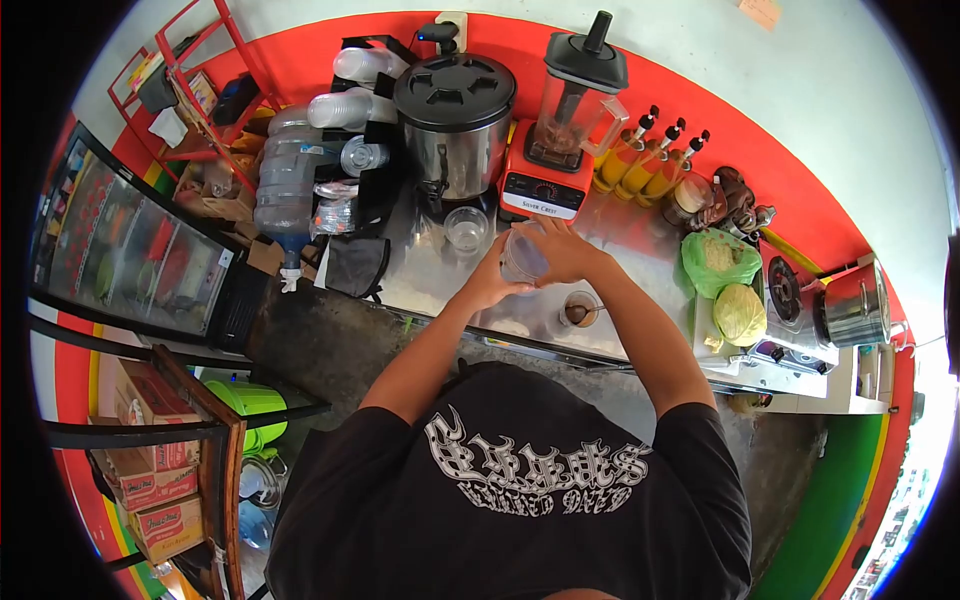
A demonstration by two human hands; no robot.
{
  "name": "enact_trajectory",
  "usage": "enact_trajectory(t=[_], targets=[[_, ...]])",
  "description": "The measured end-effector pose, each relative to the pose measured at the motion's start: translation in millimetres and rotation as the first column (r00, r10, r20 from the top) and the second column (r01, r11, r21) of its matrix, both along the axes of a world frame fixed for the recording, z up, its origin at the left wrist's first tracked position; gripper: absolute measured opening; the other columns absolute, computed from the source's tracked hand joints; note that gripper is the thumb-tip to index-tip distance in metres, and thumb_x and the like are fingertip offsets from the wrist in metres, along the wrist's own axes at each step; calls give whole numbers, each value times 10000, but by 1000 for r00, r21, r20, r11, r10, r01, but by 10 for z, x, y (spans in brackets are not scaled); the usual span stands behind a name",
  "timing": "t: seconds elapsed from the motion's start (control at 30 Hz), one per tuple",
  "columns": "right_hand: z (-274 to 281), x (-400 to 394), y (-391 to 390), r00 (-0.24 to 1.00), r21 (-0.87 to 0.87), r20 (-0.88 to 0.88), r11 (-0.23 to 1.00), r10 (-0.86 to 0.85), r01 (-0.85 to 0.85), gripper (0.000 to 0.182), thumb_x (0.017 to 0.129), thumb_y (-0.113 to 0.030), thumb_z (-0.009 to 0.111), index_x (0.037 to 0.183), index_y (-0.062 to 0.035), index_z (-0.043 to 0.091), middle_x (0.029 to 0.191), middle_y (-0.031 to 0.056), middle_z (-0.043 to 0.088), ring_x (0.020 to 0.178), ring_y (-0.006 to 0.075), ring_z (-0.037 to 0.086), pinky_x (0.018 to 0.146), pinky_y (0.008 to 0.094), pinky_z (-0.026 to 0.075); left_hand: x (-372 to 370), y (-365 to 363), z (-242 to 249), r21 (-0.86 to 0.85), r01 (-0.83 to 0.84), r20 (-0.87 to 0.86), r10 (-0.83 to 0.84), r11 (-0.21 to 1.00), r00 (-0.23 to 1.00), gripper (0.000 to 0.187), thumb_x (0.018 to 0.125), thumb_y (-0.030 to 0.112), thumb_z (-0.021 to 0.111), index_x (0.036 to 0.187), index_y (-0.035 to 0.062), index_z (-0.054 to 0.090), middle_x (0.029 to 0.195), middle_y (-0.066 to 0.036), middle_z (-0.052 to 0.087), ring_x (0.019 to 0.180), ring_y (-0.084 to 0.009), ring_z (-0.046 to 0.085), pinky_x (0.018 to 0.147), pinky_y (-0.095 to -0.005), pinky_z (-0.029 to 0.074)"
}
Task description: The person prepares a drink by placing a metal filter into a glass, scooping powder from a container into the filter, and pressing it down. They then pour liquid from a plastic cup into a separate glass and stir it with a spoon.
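Note:
Over the metal counter I hold a clear plastic cup [523,258] between both hands. My left hand [487,278] has its fingers wrapped round the cup's left and lower side. My right hand [563,250] reaches over the top of the cup from the right, its fingers closed against it. A second clear cup [466,230] stands on the counter just left of my hands. Below my right forearm is a small glass [579,309] with something brown and a spoon in it. Right behind my hands stands the red blender [545,182] with its lidded jar.
A steel dispenser [452,130] with a black lid stands left of the blender. Bottles of yellow liquid [640,170] line the wall. Farther right are a cabbage [740,315], a green bag [720,262] and a pot [855,305]. Stacked cups [350,108] and a water jug [288,185] are left.

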State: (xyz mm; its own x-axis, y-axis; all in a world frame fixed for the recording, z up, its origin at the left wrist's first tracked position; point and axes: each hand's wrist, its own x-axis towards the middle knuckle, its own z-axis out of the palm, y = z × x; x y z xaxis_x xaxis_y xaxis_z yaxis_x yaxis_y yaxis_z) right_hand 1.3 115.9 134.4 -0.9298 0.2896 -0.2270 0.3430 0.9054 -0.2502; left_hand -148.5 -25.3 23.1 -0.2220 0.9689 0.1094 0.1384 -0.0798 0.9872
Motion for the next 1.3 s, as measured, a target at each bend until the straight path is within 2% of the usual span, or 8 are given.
enact_trajectory(t=[0.2,0.43,0.5,0.63,0.87,1.03,1.23,1.3], targets=[[-51,12,17,1000,9,-22,1000,3,-3,1287,600,-369,1001,1678,-257,306,1705,205,262,1587,433,250,1244,588,326,-5,0,57,-34,3,-16,-4,999,1000,1276,645,128,1009,1662,35,244,1648,-184,409,1536,-303,405,1274,-442,334],[-69,63,-44,997,-28,-76,999,-29,27,1220,606,-335,944,1667,-256,348,1677,179,305,1571,431,261,1264,596,294,44,-56,123,-39,-18,75,21,999,997,1288,610,103,1014,1657,51,264,1637,-177,421,1523,-298,421,1263,-437,350],[-106,85,-50,993,-39,-101,997,-63,60,1208,620,-380,936,1674,-327,348,1689,158,302,1569,406,273,1264,565,293,73,-45,125,-35,-29,72,32,999,997,1295,601,97,1015,1656,52,265,1630,-175,428,1516,-297,430,1260,-435,354],[-221,114,-128,982,-26,-156,994,-106,104,1190,604,-415,905,1665,-347,373,1674,157,324,1548,398,299,1255,557,303,130,46,8,-35,-49,132,53,998,990,1308,583,55,1016,1655,69,268,1607,-138,456,1493,-278,457,1231,-421,399],[-322,162,-285,948,-59,-223,974,-229,221,1159,579,-397,874,1645,-343,423,1628,182,366,1397,446,377,1229,563,332,283,52,-104,37,-39,319,25,999,947,1305,583,33,1020,1654,83,276,1614,-98,446,1487,-251,455,1228,-416,418],[-289,188,-331,955,-46,-213,978,-208,203,1155,588,-406,874,1646,-342,418,1621,187,370,1331,446,403,1210,558,360,276,31,-203,38,-25,293,13,999,956,1301,580,26,1013,1652,77,277,1621,-97,438,1491,-252,451,1231,-412,416],[-351,109,-548,937,27,-198,954,-288,299,1172,609,-432,870,1661,-331,365,1625,180,347,1347,462,396,1168,574,406,197,0,-349,59,-25,273,8,998,962,1296,555,63,1031,1635,63,313,1592,-108,482,1475,-263,478,1229,-411,417],[-374,58,-684,879,24,-182,892,-440,451,1199,614,-442,872,1675,-310,327,1622,192,332,1360,478,391,1151,605,410,165,-25,-369,82,-25,286,0,996,958,1299,541,75,1037,1628,60,326,1577,-112,501,1468,-269,492,1227,-412,420]])
